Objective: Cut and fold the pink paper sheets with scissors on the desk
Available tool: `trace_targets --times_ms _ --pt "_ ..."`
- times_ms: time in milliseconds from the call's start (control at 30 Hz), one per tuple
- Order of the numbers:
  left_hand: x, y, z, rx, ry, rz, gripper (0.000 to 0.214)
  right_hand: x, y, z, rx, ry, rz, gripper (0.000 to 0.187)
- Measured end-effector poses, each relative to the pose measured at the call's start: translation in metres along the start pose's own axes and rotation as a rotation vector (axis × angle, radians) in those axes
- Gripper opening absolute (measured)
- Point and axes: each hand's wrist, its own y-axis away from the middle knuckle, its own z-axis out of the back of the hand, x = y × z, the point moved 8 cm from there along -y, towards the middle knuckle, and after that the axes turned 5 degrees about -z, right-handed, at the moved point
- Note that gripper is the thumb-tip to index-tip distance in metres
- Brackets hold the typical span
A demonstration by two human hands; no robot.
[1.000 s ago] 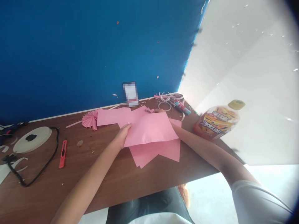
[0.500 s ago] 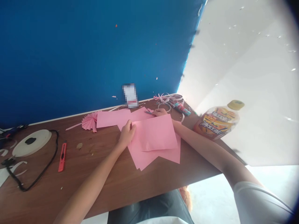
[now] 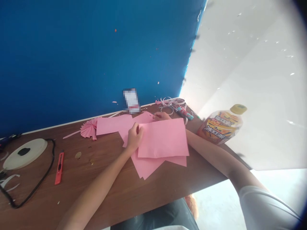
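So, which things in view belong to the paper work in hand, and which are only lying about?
In the work:
upper pink sheet, pinched by the left hand, with the right hand partly hidden behind it
pink sheets beneath
probably the folded pink fan

Lying about, it seems:
red cutter
drink bottle
pale round object

The left grip [image 3: 134,136] pinches a pink sheet [image 3: 164,139] above other papers [image 3: 144,169], partly hiding the right grip [image 3: 162,115].

Sheets [image 3: 145,166] on tbl [image 3: 76,172] btwn cutter [image 3: 59,167] (L) & bottle [image 3: 219,126] (R).
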Motion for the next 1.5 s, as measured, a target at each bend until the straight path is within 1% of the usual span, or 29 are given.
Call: trace_targets --times_ms 67,200,300,333,367,400,467,533,600,733,800,833,900,1000,1067,1167,1267,1367,1500 --pt "0.011 -0.004 -0.001 0.014 0.023 0.034 0.024 0.001 -0.004 0.003 0.005 -0.003 0.025 0.022" --pt "0.039 -0.010 0.008 -0.029 0.043 0.164 0.026 -0.012 -0.010 0.005 0.072 -0.163 -0.096 0.025" --pt "0.043 -0.010 0.009 -0.032 0.008 0.163 0.026 -0.017 -0.010 0.005 0.113 -0.289 -0.209 0.024" --pt "0.042 -0.010 0.009 -0.024 0.003 0.149 0.026 -0.018 -0.010 0.008 0.091 -0.293 -0.243 0.022" --pt "0.042 -0.009 0.008 -0.018 0.002 0.137 0.026 -0.017 -0.011 0.015 0.028 -0.285 -0.250 0.021" --pt "0.041 -0.008 0.007 -0.015 0.003 0.131 0.025 -0.013 -0.011 0.024 -0.072 -0.270 -0.206 0.021" --pt "0.041 -0.008 0.007 -0.021 0.015 0.133 0.024 0.000 -0.008 0.043 -0.256 -0.233 -0.081 0.022" --pt "0.040 -0.007 0.009 -0.039 0.025 0.145 0.024 0.012 -0.002 0.058 -0.394 -0.195 0.020 0.025" --pt "0.039 -0.008 0.011 -0.051 0.016 0.142 0.025 0.022 0.004 0.066 -0.459 -0.167 0.064 0.028" --pt "0.037 -0.011 0.016 -0.083 -0.059 0.122 0.026 0.037 0.010 0.073 -0.481 -0.194 0.149 0.030" --pt "0.040 -0.012 0.019 -0.102 -0.078 0.127 0.026 0.037 0.009 0.070 -0.449 -0.210 0.146 0.030" --pt "0.041 -0.013 0.020 -0.107 -0.084 0.124 0.025 0.035 0.007 0.066 -0.409 -0.210 0.129 0.030" --pt "0.042 -0.016 0.023 -0.098 -0.096 0.100 0.026 0.029 0.001 0.054 -0.276 -0.207 0.085 0.030" --pt "0.043 -0.022 0.022 0.005 -0.112 0.052 0.027 0.020 -0.005 0.033 -0.052 -0.211 0.026 0.031" --pt "0.044 -0.025 0.021 0.083 -0.127 0.031 0.028 0.017 -0.005 0.025 0.040 -0.205 0.011 0.030" --pt "0.047 -0.027 0.020 0.144 -0.153 0.016 0.029 0.015 -0.004 0.020 0.080 -0.202 -0.009 0.030" --pt "0.049 -0.026 0.018 0.198 -0.110 0.010 0.030 0.012 -0.004 0.020 0.074 -0.203 -0.032 0.030" --pt "0.051 -0.027 0.018 0.255 -0.002 0.035 0.030 0.009 -0.006 0.018 0.077 -0.172 -0.018 0.028" --pt "0.058 -0.029 0.019 0.329 0.199 0.116 0.025 0.001 -0.008 0.015 0.074 -0.122 -0.010 0.023"
